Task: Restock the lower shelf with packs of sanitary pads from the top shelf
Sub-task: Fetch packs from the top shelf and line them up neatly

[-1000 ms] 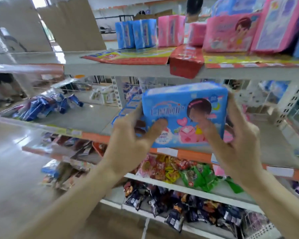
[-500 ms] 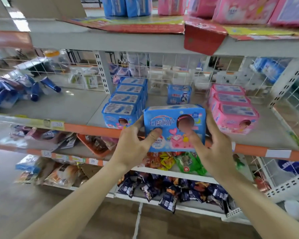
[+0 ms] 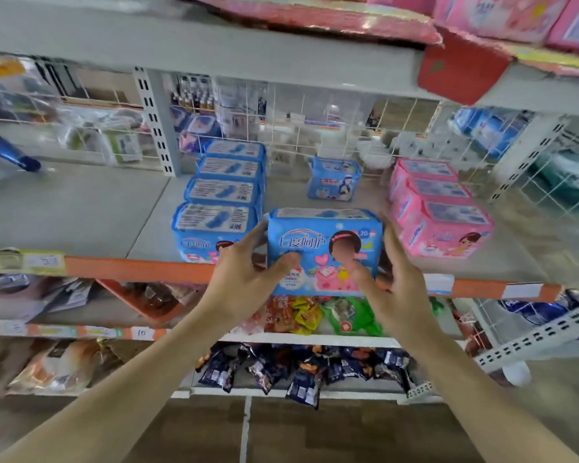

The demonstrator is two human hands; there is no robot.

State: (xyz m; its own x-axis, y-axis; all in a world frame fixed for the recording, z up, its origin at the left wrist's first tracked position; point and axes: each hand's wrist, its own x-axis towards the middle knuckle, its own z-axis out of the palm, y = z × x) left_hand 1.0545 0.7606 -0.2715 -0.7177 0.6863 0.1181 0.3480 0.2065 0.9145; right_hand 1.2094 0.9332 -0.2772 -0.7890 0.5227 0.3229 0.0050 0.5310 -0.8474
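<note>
A blue pack of sanitary pads (image 3: 318, 242) is held upright at the front edge of the lower shelf (image 3: 81, 208). My left hand (image 3: 244, 279) grips its left side, thumb on the front. My right hand (image 3: 393, 282) grips its right side, thumb across the front. A row of blue packs (image 3: 224, 198) lies to its left and a row of pink packs (image 3: 438, 208) to its right. One small blue pack (image 3: 334, 178) stands at the back of the gap. Pink packs (image 3: 502, 11) sit on the top shelf (image 3: 214, 45).
A wire grid (image 3: 315, 121) backs the lower shelf. An orange price rail (image 3: 131, 267) runs along its front. Snack bags (image 3: 315, 315) and dark packets (image 3: 301, 369) fill the shelves below. A red tag (image 3: 462, 68) hangs from the top shelf.
Both hands have brought the blue pack down from near the top shelf to the lower shelf's front edge, between the blue and pink rows. The view tilted down.
</note>
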